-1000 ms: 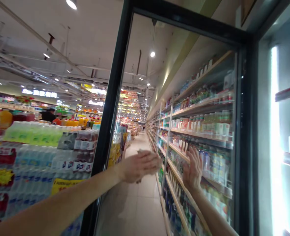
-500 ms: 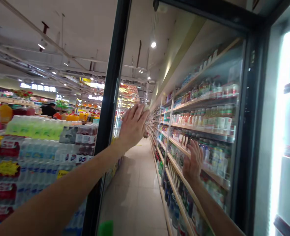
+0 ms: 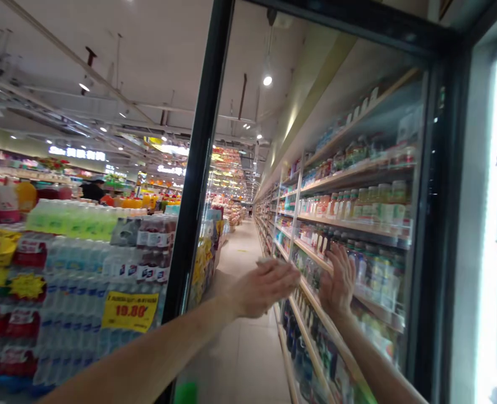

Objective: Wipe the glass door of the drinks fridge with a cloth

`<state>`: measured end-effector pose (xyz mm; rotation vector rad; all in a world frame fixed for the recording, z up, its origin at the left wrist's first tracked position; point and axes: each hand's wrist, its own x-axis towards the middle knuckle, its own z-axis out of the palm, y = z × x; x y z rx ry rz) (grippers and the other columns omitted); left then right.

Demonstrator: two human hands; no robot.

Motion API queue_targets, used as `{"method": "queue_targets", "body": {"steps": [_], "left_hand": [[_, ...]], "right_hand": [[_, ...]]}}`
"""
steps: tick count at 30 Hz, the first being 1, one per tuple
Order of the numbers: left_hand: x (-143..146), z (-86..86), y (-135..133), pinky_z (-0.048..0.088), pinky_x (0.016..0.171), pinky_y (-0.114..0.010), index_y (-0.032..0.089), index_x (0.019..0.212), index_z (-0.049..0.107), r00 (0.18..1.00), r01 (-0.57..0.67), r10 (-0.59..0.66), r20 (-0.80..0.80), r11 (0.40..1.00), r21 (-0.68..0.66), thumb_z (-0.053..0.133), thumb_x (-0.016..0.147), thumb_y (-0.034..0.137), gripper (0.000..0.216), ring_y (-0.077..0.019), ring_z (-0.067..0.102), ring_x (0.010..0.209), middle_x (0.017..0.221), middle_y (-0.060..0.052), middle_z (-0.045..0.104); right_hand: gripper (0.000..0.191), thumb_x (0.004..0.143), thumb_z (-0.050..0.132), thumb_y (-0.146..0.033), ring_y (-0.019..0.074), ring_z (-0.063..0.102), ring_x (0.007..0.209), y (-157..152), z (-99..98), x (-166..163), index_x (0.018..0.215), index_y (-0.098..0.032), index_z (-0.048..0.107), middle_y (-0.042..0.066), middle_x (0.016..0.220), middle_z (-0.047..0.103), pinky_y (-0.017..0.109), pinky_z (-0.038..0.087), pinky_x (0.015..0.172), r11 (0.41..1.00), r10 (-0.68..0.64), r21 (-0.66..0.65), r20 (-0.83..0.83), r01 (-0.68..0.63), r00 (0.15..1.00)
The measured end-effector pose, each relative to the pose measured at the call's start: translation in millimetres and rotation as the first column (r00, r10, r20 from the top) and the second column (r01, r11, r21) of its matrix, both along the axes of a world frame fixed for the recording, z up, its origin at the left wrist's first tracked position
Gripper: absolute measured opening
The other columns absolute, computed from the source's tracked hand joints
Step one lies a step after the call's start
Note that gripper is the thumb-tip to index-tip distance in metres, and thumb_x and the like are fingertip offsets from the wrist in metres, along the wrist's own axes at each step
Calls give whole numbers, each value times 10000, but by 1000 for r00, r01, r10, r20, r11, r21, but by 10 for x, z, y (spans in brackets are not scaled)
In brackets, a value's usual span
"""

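Note:
A black-framed glass door [image 3: 198, 185] stands swung out in front of me. My left hand [image 3: 269, 285] is at the middle of its pane, fingers closed and pointing right, over a crumpled pale cloth [image 3: 266, 261] that is mostly hidden beneath the palm. To its right, my right hand [image 3: 336, 278] is raised at the pane with fingers stretched up and slightly bent. It holds nothing that I can see. Whether its palm touches the glass, I cannot tell. Through the pane, or mirrored in it, appear shelves of bottles [image 3: 358, 205].
Stacked packs of bottled drinks [image 3: 76, 292] with yellow price signs [image 3: 129, 311] fill the left side. A lit cooler interior [image 3: 490, 224] lies at the far right. Past the door runs a tiled aisle [image 3: 240, 241]. A person in dark clothes [image 3: 92, 191] is far back left.
My left hand has moved down and to the right across the pane with the cloth, now closer to my right hand. The right hand stays nearly in place. The view has shifted slightly left.

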<state>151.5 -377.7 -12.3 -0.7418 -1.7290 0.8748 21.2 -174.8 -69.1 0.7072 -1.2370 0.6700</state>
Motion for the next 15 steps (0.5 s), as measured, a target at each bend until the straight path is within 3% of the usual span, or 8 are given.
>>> {"method": "queue_targets", "body": {"steps": [2, 5, 7, 8, 10, 12, 13, 15], "left_hand": [[1, 10, -9, 226, 1094, -369, 174, 1323, 390, 999, -3, 6, 50, 998, -61, 436, 849, 265, 484, -212, 305, 1325, 1452, -57, 338], [9, 241, -57, 216, 1090, -428, 153, 1335, 368, 990, -55, 95, -106, 941, 333, 441, 849, 258, 502, -262, 263, 1344, 1447, -98, 337], [-3, 312, -42, 204, 1087, -458, 148, 1327, 379, 978, -56, 138, -154, 892, 449, 448, 850, 261, 495, -289, 244, 1351, 1452, -119, 320], [-16, 282, -13, 200, 1089, -457, 153, 1322, 387, 984, -63, 125, -130, 914, 401, 450, 847, 261, 491, -289, 244, 1350, 1451, -111, 324], [-51, 140, 68, 204, 1095, -419, 163, 1321, 395, 998, -56, 59, -17, 989, 138, 433, 848, 255, 483, -258, 267, 1343, 1449, -76, 339], [-87, 25, 136, 215, 1095, -378, 179, 1317, 403, 997, -10, 16, 74, 998, -68, 399, 862, 254, 462, -219, 293, 1332, 1446, -41, 351], [-103, 18, 155, 221, 1093, -370, 184, 1315, 407, 997, -2, 8, 78, 997, -83, 386, 870, 253, 450, -210, 298, 1329, 1445, -34, 355], [-128, 90, 170, 223, 1089, -393, 188, 1311, 411, 999, -32, 32, 3, 996, 82, 397, 875, 259, 442, -229, 289, 1334, 1445, -44, 353]], "right_hand": [[385, 876, 372, -228, 254, 364, 1317, 1, -3, -3, 1249, -178, 458, 139, 1340, 491, 522, 273, 1051, 1000, 0, 1, 7, 0, 1000], [382, 880, 359, -239, 257, 365, 1317, -3, -6, -6, 1242, -179, 463, 136, 1335, 497, 530, 276, 1047, 1000, 6, -14, 11, -6, 1000], [385, 882, 346, -249, 257, 363, 1318, -6, -7, -4, 1242, -180, 463, 134, 1334, 497, 531, 273, 1050, 1000, 7, -20, 11, -7, 1000], [389, 882, 341, -252, 255, 362, 1319, -7, -7, -3, 1245, -181, 460, 133, 1336, 497, 529, 271, 1051, 1000, 8, -22, 10, -8, 1000], [395, 883, 334, -250, 252, 359, 1321, -6, -8, -2, 1254, -186, 452, 128, 1343, 490, 527, 265, 1055, 1000, 14, -16, 7, -14, 1000], [400, 886, 321, -246, 249, 361, 1320, -4, -13, -7, 1261, -190, 447, 124, 1351, 484, 526, 264, 1055, 1000, 25, -10, 11, -25, 1000], [402, 888, 313, -249, 250, 361, 1320, -3, -16, -11, 1262, -188, 448, 125, 1352, 483, 528, 263, 1056, 1000, 30, -7, 12, -29, 999], [407, 891, 304, -263, 253, 352, 1325, 0, -22, -21, 1263, -182, 448, 130, 1352, 481, 533, 253, 1059, 999, 33, -7, 20, -33, 999]]}}
